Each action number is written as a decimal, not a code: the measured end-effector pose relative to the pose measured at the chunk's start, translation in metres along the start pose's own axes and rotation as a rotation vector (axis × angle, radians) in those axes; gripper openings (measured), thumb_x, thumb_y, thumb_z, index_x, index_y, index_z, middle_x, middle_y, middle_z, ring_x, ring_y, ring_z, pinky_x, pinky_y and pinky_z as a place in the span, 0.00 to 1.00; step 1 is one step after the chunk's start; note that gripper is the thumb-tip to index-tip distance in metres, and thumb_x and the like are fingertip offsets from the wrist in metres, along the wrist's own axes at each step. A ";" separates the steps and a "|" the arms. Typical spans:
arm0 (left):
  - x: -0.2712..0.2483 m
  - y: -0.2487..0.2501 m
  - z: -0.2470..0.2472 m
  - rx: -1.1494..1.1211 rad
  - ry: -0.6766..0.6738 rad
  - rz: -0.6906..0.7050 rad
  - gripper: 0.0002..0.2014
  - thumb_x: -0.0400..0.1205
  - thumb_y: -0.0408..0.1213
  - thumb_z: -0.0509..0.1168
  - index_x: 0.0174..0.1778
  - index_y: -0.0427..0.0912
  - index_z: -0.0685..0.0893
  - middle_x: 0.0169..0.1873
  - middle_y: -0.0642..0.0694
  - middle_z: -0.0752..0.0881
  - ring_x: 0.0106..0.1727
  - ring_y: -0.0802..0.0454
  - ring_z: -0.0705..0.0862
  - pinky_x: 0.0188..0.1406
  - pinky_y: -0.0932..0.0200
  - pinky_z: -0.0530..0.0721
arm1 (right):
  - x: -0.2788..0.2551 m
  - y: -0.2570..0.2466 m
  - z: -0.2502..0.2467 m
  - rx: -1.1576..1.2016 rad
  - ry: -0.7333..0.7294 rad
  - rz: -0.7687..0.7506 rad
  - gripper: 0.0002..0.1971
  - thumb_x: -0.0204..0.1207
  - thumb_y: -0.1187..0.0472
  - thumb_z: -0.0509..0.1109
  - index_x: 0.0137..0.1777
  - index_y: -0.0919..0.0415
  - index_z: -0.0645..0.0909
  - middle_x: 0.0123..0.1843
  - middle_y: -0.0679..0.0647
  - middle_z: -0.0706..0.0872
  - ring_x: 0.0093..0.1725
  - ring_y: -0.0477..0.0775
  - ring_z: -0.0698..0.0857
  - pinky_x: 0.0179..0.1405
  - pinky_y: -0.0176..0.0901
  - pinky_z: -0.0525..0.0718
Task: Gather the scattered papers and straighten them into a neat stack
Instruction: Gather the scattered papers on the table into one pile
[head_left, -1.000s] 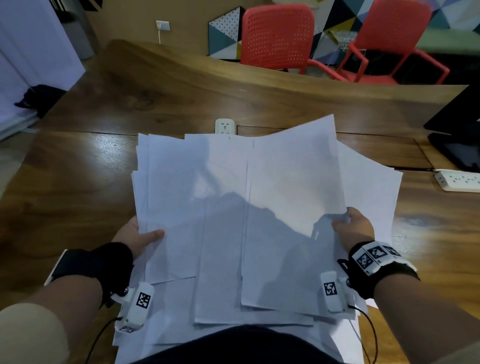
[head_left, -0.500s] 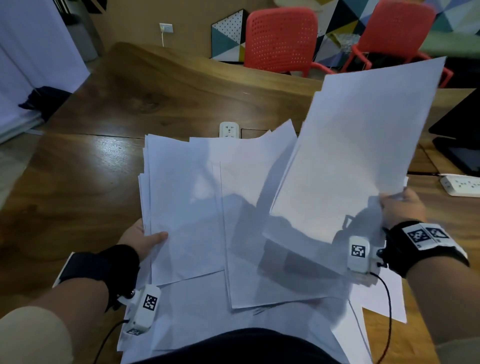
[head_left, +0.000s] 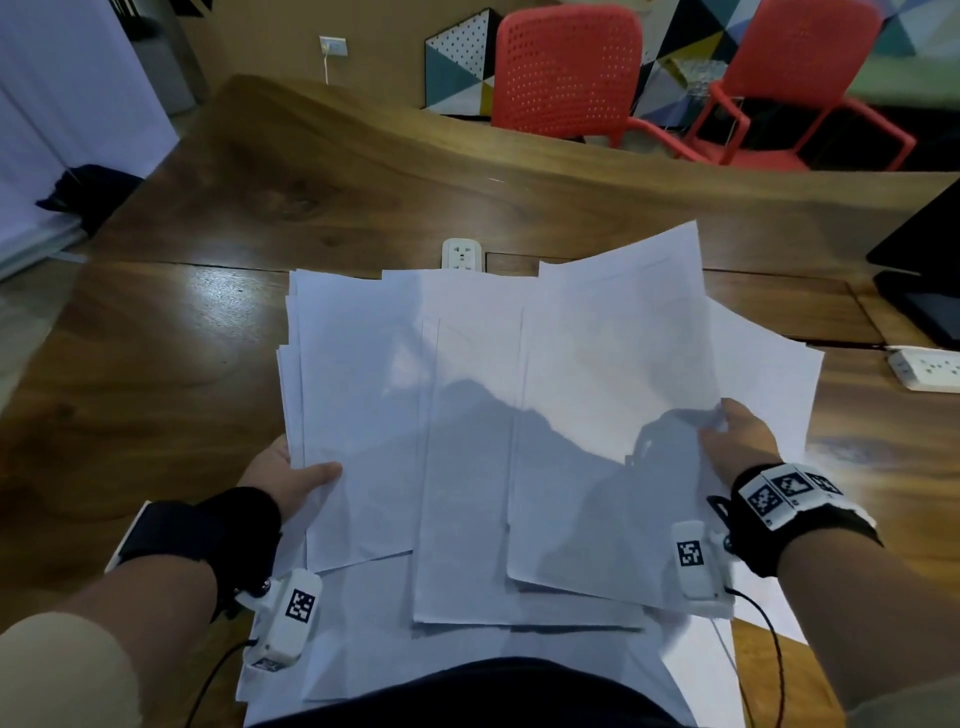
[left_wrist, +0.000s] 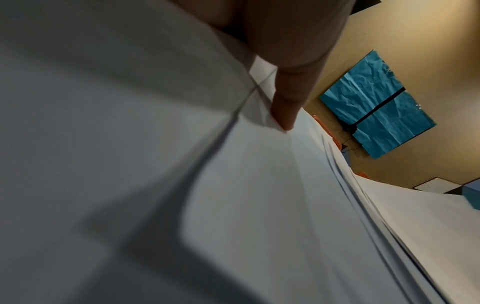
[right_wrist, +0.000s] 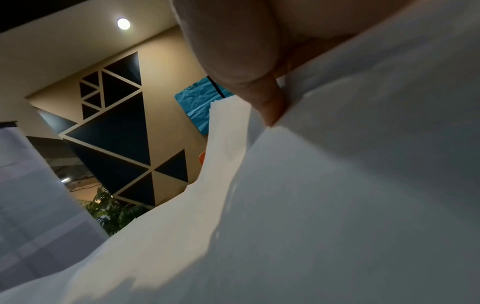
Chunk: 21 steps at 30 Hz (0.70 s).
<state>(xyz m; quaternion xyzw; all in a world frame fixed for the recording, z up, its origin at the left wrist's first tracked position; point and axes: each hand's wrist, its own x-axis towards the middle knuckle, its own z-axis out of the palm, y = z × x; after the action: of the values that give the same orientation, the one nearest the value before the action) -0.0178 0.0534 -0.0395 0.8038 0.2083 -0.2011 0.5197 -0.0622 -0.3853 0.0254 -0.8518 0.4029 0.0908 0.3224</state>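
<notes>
So the papers (head_left: 467, 415) are a big messy fan of white sheets sitting on the wooden table (head_left: 156, 364), right in front of the person, with the near ends hanging toward their lap. Most sheets run lengthwise away from the body, long axis pointing at the far edge of the table, but they're not lined up at all. The top right sheet is twisted a bit, its far corner poking out toward the red chairs (head_left: 566, 67), and a couple underneath stick out sideways on the right.

Left hand (head_left: 291, 478) grips the left edge of the pile, thumb lying flat on top and the rest of the fingers tucked under where you can't see them. Right hand (head_left: 737, 441) pinches the right side of the top sheets, thumb on top too.

A white power socket (head_left: 461, 254) sits just past the far end of the papers, and a power strip (head_left: 924, 369) is off to the right.
</notes>
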 end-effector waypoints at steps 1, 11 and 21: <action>-0.002 0.003 0.001 0.006 -0.001 0.004 0.22 0.72 0.30 0.73 0.62 0.35 0.78 0.59 0.33 0.85 0.57 0.35 0.84 0.61 0.42 0.79 | -0.002 -0.001 0.002 -0.007 -0.043 0.001 0.25 0.78 0.70 0.61 0.76 0.63 0.67 0.74 0.65 0.74 0.72 0.67 0.74 0.69 0.52 0.72; -0.005 0.022 0.006 -0.200 -0.180 -0.073 0.23 0.79 0.18 0.57 0.71 0.29 0.68 0.69 0.26 0.74 0.59 0.39 0.77 0.60 0.45 0.72 | 0.003 0.004 0.030 -0.093 -0.139 0.066 0.26 0.79 0.69 0.61 0.78 0.64 0.65 0.76 0.65 0.72 0.74 0.66 0.73 0.70 0.50 0.71; 0.000 0.020 0.010 -0.079 -0.104 -0.070 0.22 0.77 0.22 0.64 0.68 0.30 0.73 0.65 0.27 0.80 0.54 0.40 0.80 0.56 0.48 0.75 | 0.019 0.075 -0.016 -0.415 0.059 0.337 0.42 0.56 0.39 0.72 0.73 0.42 0.62 0.67 0.63 0.77 0.56 0.69 0.83 0.49 0.59 0.86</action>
<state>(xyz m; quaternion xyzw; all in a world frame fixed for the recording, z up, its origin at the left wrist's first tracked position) -0.0078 0.0371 -0.0287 0.7634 0.2166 -0.2523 0.5538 -0.1066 -0.4426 -0.0054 -0.8228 0.5211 0.1990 0.1093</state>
